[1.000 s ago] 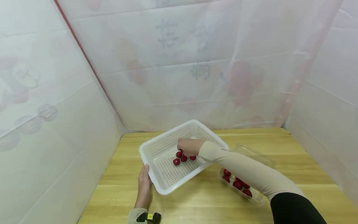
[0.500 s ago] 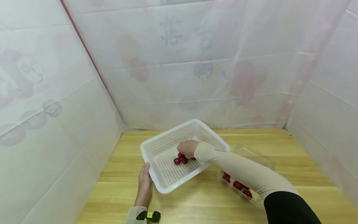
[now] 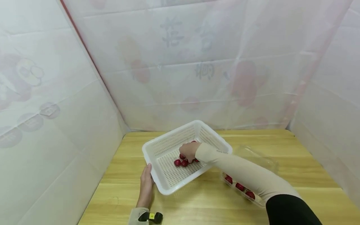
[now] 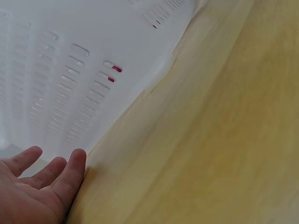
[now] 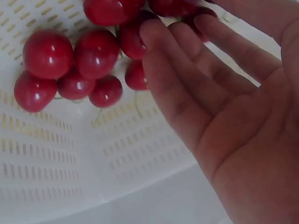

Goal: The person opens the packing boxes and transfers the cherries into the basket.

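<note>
A white perforated plastic basket (image 3: 158, 147) sits at an angle on the wooden table. Red cherries (image 3: 177, 162) with thin stems lie inside it. My right hand (image 3: 189, 151) reaches down into the basket among them. In the right wrist view, the fingers (image 5: 175, 91) are extended and loosely bent, with fingertips right at several cherries (image 5: 48, 53); the palm holds nothing. At the basket's left end my left hand (image 3: 146, 182) touches the rim. The left wrist view shows its relaxed fingers (image 4: 70, 177) beside the slotted outer wall (image 4: 70, 95).
To the right of the basket, a clear plastic clamshell box (image 3: 260, 203) holds more cherries (image 3: 240, 187), partly hidden under the right forearm. Its transparent lid (image 3: 256, 157) lies folded back. Pale printed sheets (image 3: 174, 87) wall the table (image 3: 118, 200) at the back and sides.
My right hand has shifted slightly within the basket, and the cherries under it have moved. A cherry now shows beyond the hand. The left hand stays at the rim.
</note>
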The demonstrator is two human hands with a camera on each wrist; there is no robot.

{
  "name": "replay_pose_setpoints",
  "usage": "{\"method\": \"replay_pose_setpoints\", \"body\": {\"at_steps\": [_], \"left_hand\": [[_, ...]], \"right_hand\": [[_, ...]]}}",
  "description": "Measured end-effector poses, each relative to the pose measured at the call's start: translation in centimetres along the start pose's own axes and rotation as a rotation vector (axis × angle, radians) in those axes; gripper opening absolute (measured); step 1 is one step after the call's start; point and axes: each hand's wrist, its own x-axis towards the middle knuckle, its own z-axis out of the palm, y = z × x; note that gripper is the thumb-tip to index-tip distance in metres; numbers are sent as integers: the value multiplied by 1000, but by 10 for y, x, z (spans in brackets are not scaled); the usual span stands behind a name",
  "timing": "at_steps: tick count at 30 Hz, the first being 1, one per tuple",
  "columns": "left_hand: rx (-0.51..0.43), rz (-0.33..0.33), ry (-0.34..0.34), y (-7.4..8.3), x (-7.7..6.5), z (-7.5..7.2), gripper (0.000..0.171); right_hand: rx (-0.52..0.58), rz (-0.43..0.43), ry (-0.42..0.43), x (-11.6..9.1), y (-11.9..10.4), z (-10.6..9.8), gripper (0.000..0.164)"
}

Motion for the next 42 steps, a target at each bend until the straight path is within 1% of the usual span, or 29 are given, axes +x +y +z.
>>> {"method": "replay_pose_setpoints", "body": {"at_steps": [3, 6, 8, 10, 12, 13, 15, 17, 18, 20, 23, 25, 29, 31, 33, 34, 35, 38, 40, 42], "left_hand": [[-11, 9, -4, 0, 1, 0, 65], [-6, 14, -9, 1, 0, 0, 64], [1, 13, -14, 2, -1, -1, 64], [13, 6, -15, 2, -2, -1, 65], [24, 3, -15, 3, -3, -2, 65], [27, 1, -12, 4, -4, -3, 65], [30, -3, -3, 5, -5, -5, 65], [31, -1, 0, 7, -6, -7, 66], [30, -2, 3, 8, -6, -8, 65], [32, -4, 4, 9, -7, -10, 66], [29, -5, -5, 10, -10, -12, 66], [28, -8, -10, 9, -11, -13, 66], [35, 4, -7, 10, -13, -15, 65], [38, 4, 0, 11, -13, -16, 65], [41, -6, 9, 12, -13, -16, 66], [42, -11, 11, 12, -13, -17, 66], [44, -16, 12, 12, -13, -17, 66], [49, -22, 9, 11, -14, -17, 65], [53, -20, 2, 10, -14, -18, 65], [55, -21, -1, 10, -14, -18, 66]], "right_hand": [[69, -30, 54, -14, 9, -14, 20], [117, -100, 146, -32, 23, -25, 20], [154, -156, 220, -49, 32, -28, 15], [197, -189, 294, -70, 42, -26, 12], [247, -209, 361, -93, 51, -19, 10], [269, -208, 388, -105, 56, -14, 11], [317, -174, 428, -129, 65, -3, 15], [358, -138, 445, -152, 73, 11, 19], [376, -120, 445, -163, 76, 17, 23], [403, -83, 434, -181, 82, 32, 25], [449, -37, 367, -204, 88, 56, 24], [449, -6, 322, -216, 90, 72, 24], [429, 66, 242, -230, 91, 98, 30], [424, 110, 217, -232, 89, 107, 37], [446, 151, 194, -231, 87, 114, 42], [458, 154, 193, -230, 87, 117, 42], [462, 156, 194, -229, 86, 119, 43], [453, 121, 241, -225, 84, 128, 41], [427, 95, 282, -222, 84, 133, 37], [393, 98, 315, -219, 83, 137, 38]]}}
